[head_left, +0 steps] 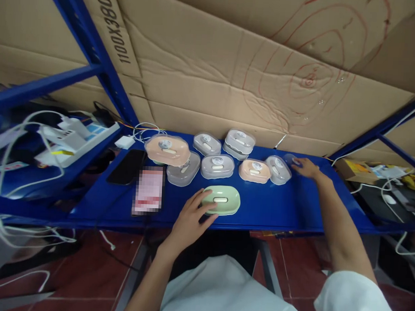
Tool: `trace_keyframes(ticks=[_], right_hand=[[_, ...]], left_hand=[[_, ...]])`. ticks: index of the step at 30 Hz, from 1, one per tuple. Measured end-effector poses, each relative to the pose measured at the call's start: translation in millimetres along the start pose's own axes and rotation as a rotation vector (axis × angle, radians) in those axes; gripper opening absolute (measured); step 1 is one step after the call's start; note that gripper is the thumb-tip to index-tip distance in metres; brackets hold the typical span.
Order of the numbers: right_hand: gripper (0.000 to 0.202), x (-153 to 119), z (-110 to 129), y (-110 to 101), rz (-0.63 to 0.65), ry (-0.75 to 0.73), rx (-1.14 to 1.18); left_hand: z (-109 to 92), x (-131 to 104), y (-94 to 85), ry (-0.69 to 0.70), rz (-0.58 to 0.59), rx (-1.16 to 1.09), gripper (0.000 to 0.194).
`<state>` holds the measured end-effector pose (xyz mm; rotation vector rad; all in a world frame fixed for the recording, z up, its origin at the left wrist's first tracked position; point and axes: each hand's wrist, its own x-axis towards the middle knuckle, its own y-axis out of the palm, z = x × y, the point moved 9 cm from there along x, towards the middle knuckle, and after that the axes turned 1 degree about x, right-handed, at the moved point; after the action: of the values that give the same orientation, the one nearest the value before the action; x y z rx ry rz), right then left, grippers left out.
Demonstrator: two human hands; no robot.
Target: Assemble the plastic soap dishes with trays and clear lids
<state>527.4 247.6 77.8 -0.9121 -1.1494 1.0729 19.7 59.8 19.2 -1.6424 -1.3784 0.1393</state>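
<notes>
A green oval dish (pixel 230 198) with a white piece in its middle lies near the blue table's front edge. My left hand (pixel 195 213) rests at its left side, fingers apart, with fingertips over the rim. Over at the back right, my right hand (pixel 305 168) has its fingertips at a small clear item (pixel 290 159), too small to make out well. Beside that item stands a grey lidded box (pixel 278 170), and a peach lidded box (pixel 255 171) is left of it.
Several more grey boxes (pixel 217 167) and a large peach box (pixel 167 149) stand along the back. A dark phone (pixel 126 167) and a blurred-out screen (pixel 148 191) lie left. Cardboard (pixel 211 59) walls the back; blue frame posts (pixel 108 73) and cables flank the table.
</notes>
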Motion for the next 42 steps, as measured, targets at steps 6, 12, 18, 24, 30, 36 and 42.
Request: trace_keyframes(ticks=[6, 12, 18, 24, 30, 36, 42], right_hand=[[0.075, -163, -65, -15, -0.174, 0.188, -0.04], [0.052, -258, 87, 6, -0.153, -0.138, 0.157], [0.051, -241, 265, 21, -0.006, -0.45, 0.4], [0.055, -230, 324, 39, 0.024, -0.689, 0.209], [0.061, -241, 319, 49, -0.027, -0.675, 0.14], [0.061, -251, 308, 46, -0.083, -0.66, 0.153], [0.06, -266, 192, 20, -0.21, -0.408, 0.055]], left_hand=[[-5, 4, 4.1, 0.005, 0.076, 0.022, 0.024], [3, 2, 8.2, -0.099, 0.132, -0.034, 0.063], [4, 1, 10.8, -0.134, 0.148, -0.074, 0.088], [6, -1, 6.0, -0.159, 0.098, -0.146, 0.085], [8, -3, 11.1, -0.14, 0.125, -0.095, 0.078], [0, -2, 14.4, -0.1, 0.153, -0.019, 0.078], [-7, 0, 10.1, -0.078, 0.119, 0.012, 0.064]])
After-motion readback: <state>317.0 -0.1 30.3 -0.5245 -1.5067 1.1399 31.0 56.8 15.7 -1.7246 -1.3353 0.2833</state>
